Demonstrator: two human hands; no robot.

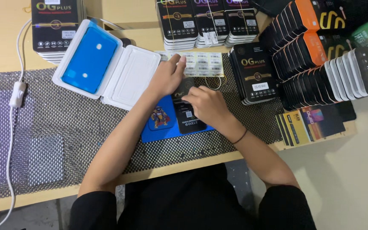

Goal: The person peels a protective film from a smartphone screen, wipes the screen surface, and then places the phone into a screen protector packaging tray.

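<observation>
One flat black package (188,113) on blue mat (160,121), the landmark; package lies across mat's right half. Right hand (209,106) rests on package's right edge, fingers curled over it, pinning not lifting. Left hand (167,76) reaches beyond mat to sheet of barcode labels (201,64), fingertips pressed on sheet, nothing lifted. Step, by judgement: label picking for package; next calls for peeling single label cleanly. Open white tray with blue insert (107,68) left of mat. Stacked black boxes (256,74) right of mat.
</observation>
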